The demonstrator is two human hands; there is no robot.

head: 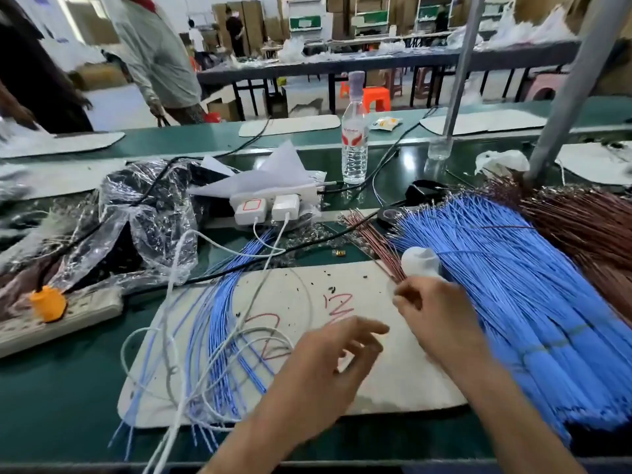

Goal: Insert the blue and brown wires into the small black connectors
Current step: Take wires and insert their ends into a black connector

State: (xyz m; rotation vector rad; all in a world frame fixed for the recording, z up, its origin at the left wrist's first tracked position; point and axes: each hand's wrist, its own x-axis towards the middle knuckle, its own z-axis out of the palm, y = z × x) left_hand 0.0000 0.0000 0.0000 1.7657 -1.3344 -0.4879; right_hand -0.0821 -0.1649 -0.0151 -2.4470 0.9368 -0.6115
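Observation:
A big fan of blue wires (513, 285) lies on the right of the bench, with a brown wire bundle (588, 227) behind it. A thin bunch of brown wires (372, 237) runs down to my right hand (434, 313), whose curled fingers pinch its near end. My left hand (328, 367) hovers over the white board (393, 388) with relaxed, spread fingers, holding nothing. Several blue wires (219, 336) curve across the board's left side. Small black bits (331, 289) lie scattered on the board; they are too small to tell as connectors.
A white blurred object (420, 261) sits just behind my right hand. White chargers (266, 206), white cables (178, 302), a crumpled clear bag (143, 213), a power strip with an orange plug (48, 302) and a water bottle (355, 138) crowd the left and middle. People stand beyond the bench.

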